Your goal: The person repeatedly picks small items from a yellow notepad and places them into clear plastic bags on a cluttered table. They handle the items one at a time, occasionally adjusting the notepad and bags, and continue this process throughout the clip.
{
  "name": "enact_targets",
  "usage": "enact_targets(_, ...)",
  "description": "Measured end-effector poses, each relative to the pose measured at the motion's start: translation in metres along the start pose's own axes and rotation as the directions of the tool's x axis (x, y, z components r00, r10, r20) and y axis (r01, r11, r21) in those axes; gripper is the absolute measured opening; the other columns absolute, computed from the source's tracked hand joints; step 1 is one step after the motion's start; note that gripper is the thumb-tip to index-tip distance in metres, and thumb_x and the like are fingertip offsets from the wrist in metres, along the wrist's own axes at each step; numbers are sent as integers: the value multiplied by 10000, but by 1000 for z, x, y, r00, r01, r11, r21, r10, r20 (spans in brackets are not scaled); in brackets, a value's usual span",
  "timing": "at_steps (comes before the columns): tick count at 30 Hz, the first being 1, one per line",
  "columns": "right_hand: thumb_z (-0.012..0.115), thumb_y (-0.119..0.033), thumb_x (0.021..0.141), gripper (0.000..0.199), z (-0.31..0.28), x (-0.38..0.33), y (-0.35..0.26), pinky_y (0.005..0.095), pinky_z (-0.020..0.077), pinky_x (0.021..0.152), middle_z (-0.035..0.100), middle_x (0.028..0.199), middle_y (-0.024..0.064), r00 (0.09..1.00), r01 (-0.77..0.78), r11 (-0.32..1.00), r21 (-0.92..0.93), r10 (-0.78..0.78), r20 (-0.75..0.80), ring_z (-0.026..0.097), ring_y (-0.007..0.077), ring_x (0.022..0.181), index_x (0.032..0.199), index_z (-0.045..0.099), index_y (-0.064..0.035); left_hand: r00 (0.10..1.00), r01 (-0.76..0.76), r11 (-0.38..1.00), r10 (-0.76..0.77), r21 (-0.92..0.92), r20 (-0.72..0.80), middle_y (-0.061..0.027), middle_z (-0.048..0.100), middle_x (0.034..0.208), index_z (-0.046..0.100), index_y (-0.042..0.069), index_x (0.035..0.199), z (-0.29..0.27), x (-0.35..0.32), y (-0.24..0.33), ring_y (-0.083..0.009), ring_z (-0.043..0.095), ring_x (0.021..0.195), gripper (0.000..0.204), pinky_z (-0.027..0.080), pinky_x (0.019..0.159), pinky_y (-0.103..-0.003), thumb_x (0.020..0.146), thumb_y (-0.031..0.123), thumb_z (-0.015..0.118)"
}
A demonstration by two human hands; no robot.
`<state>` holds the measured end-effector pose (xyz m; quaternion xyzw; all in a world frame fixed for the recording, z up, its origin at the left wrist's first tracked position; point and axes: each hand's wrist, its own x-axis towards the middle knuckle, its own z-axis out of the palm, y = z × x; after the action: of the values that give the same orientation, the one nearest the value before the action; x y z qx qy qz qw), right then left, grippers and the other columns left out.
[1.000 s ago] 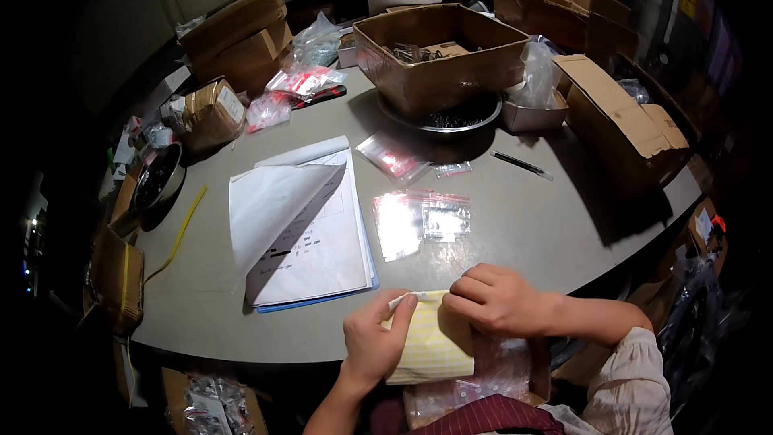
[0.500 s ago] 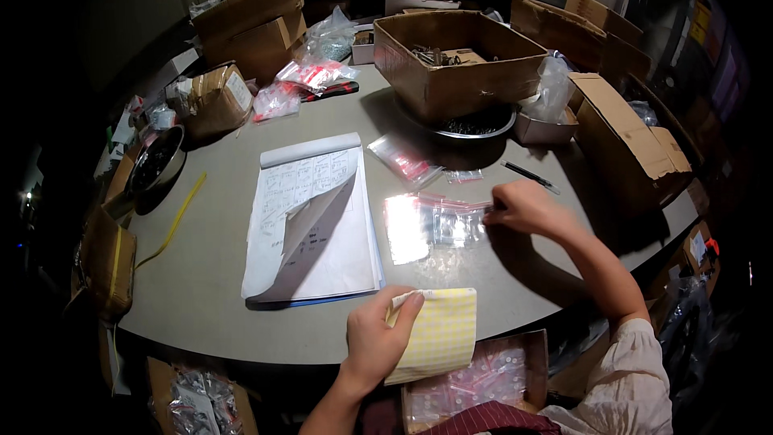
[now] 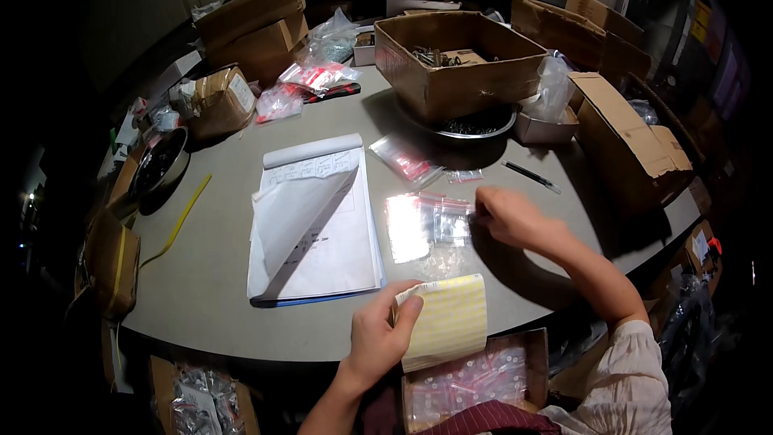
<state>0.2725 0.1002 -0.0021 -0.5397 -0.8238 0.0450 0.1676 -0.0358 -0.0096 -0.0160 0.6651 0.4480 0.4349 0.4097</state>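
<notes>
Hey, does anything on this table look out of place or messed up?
Only small things: the notepad has its top sheet curled over and lying askew, and a yellow strap trails loose near the table's left edge. Nothing looks spilled or broken.

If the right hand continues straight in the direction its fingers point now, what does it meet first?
The right hand points left across the table and already touches the clear plastic bags. Beyond them, probably the open notepad comes next, though depth is hard to judge.

L hand (image 3: pixel 380 337) near edge, centre: fingers curled, thumb up, pinching. Forearm comes from bottom. R hand (image 3: pixel 507 217) reached farther & to the right, palm down, fingertips pinched; R arm stretched from lower right, sleeve pushed up.
</notes>
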Motion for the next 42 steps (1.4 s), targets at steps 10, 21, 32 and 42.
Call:
enact_targets(10, 749, -215, 966, 233, -20, -27, -82, 384, 542, 737, 658, 952, 125, 932, 215, 823, 526, -334, 141, 657, 306, 834, 1087, 650, -42, 997, 81, 997, -81, -1, -16, -26, 519, 575, 732, 25, 1109, 1, -3, 0, -65, 462, 540, 209, 367, 500, -296, 975, 183, 756)
enact_targets(21, 704, -96, 769, 403, -9, -47, -120, 384, 543, 818, 618, 1027, 122, 883, 466, 883, 55, -461, -91, 631, 302, 932, 1154, 626, -9, 987, 158, 981, -159, -114, 2, -19, 639, 627, 782, 28, 1157, 0, -5, 1, -29, 539, 606, 233, 430, 553, -246, 984, 180, 751)
enact_targets(32, 700, -117, 850, 229, -26, -3, -70, 397, 554, 698, 676, 878, 122, 990, 142, 878, 457, -134, -49, 664, 288, 795, 1051, 705, -6, 983, 179, 984, -180, -22, -22, -15, 738, 813, 755, -57, 1118, 0, -2, 4, -34, 625, 720, 237, 496, 630, -215, 1022, 154, 706)
enact_targets(42, 770, -307, 906, 326, 2, 14, -6, 489, 535, 752, 716, 873, 220, 993, -106, 992, -65, 109, 41, 687, 421, 853, 912, 685, 9, 988, 152, 988, -152, 9, -17, -10, 734, 784, 751, -45, 1119, 1, -1, 10, -27, 618, 696, 236, 488, 612, -216, 1015, 162, 706)
